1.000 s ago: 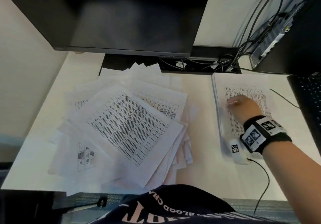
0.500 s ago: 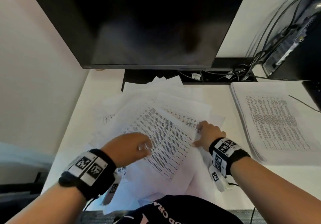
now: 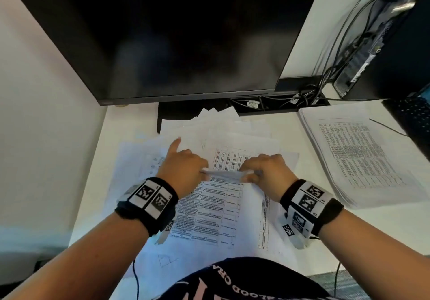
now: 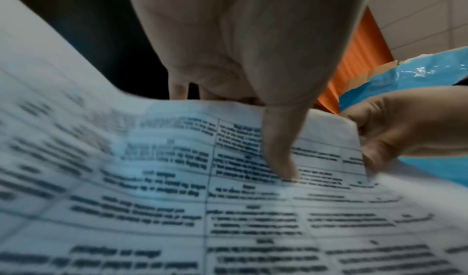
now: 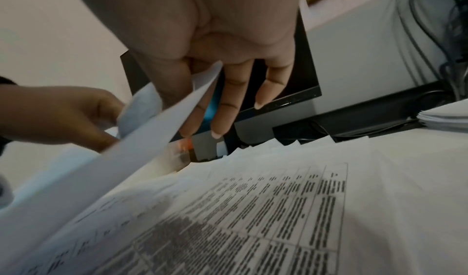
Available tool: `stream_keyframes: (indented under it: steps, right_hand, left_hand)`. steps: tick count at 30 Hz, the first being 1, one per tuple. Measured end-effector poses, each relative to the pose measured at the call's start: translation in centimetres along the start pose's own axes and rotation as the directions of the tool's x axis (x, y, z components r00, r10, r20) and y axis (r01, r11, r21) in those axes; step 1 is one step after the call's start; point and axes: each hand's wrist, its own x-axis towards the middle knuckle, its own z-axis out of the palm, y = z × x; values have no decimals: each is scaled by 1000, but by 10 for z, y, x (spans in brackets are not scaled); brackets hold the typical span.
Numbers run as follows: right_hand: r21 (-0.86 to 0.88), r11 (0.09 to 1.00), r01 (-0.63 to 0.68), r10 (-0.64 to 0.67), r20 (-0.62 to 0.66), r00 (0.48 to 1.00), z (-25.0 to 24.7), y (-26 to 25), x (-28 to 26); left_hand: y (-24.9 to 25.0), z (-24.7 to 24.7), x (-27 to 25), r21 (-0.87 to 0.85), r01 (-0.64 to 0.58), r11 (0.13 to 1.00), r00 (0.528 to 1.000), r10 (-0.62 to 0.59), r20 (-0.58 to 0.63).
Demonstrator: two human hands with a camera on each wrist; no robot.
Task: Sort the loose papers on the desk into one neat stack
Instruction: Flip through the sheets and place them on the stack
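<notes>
Now both hands (image 3: 223, 171) lift sheet (image 3: 216, 206)

**Papers: one sheet raised, a heap below, a stack at right**

A printed table sheet (image 3: 218, 209) was lifted at its far edge above the fanned, overlapping loose papers (image 3: 244, 136) on the white worktop (image 3: 363, 229). Well to the right lay a squared stack (image 3: 358, 160), table-printed face up.

Sheet (image 4: 177, 179) print blurred; monitor (image 3: 174, 31) top cropped.

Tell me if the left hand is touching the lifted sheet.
Touching. In the left wrist view the left hand has its thumb lying on the sheet, fingers behind its top edge.
</notes>
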Motion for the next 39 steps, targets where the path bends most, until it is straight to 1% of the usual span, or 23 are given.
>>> stream_keyframes:
  steps: [1, 2, 4, 6, 8, 10, 11, 13, 16, 19, 21, 22, 24, 26, 28, 29, 31, 32, 34, 35, 36, 37, 39]
  right_hand:
    - [75, 993, -87, 85, 25, 996, -4, 2, 1]
    - [203, 959, -196, 190, 48, 981, -7, 4, 1]
    - [419, 823, -384, 394, 65, 917, -8, 18, 0]
    - [397, 730, -556, 567, 101, 817, -2, 38, -3]
    - [336, 643, -688, 687, 144, 712, 5, 53, -8]
    - [308, 575, -758, 750, 173, 639, 14, 61, -12]
    - [300, 557, -774, 764, 179, 620, 18, 63, -12]
    - [305, 535, -788, 775, 194, 601, 25, 64, -12]
    - [325, 509, -798, 786, 203, 584, 31, 62, -11]
    - [330, 521, -787, 787, 173, 593, 30, 60, -12]
    - [361, 536, -763, 778, 140, 613, 32, 61, -13]
    - [388, 542, -745, 769, 128, 626, 32, 62, -14]
    - [453, 559, -695, 747, 90, 659, 34, 64, -15]
    - [502, 586, -636, 710, 60, 702, 30, 62, -16]
    - [537, 607, -585, 679, 31, 733, 23, 58, -14]
    - [550, 616, -564, 663, 25, 748, 20, 57, -12]
    - [546, 639, -541, 631, 29, 775, 14, 55, -6]
    - [503, 677, -538, 608, 29, 793, 14, 56, -2]
    - [325, 797, -509, 528, 34, 849, 12, 57, 8]
    - [240, 851, -468, 470, 50, 881, 14, 57, 15]
    - [176, 887, -426, 420, 74, 905, 15, 56, 21]
    - [142, 908, -395, 383, 103, 918, 18, 53, 27]
    - [82, 924, -373, 358, 156, 921, 21, 43, 37]
  left_hand:
    - [-2, -3, 0, 4, 38, 999, 999, -38, 26]
    - [-4, -4, 0, -40, 82, 996, 996, -80, 38]
    - [-14, -1, 1, -207, 209, 956, 978, -200, 62]
    - [-27, 7, 2, -373, 345, 861, 938, -326, 116]
    - [-40, 20, 3, -555, 445, 703, 890, -416, 185]
    - [-46, 34, 3, -672, 504, 543, 844, -476, 248]
    - [-44, 39, 3, -710, 517, 478, 829, -487, 276]
    - [-35, 50, 2, -742, 529, 412, 818, -480, 317]
    - [-15, 57, 4, -806, 500, 317, 834, -427, 350]
    - [0, 61, 8, -835, 482, 266, 851, -371, 372]
    - [9, 65, 10, -841, 461, 285, 868, -344, 359]
    - [13, 67, 11, -846, 446, 292, 873, -351, 339]
    - [19, 67, 8, -862, 414, 292, 868, -411, 277]
    - [20, 62, 3, -893, 363, 266, 858, -469, 209]
    - [16, 55, -6, -912, 331, 243, 853, -489, 180]
    - [12, 51, -12, -911, 324, 256, 851, -500, 162]
    - [0, 42, -24, -895, 329, 303, 826, -552, 117]
    - [-6, 37, -30, -895, 330, 301, 805, -584, 100]
    - [-23, 33, -44, -901, 339, 271, 755, -650, 89]
    - [-30, 31, -51, -894, 366, 259, 717, -691, 94]
    - [-38, 29, -59, -893, 370, 257, 691, -719, 79]
    - [-48, 30, -66, -891, 366, 267, 678, -732, 60]
    - [-63, 31, -79, -898, 339, 281, 664, -747, 17]
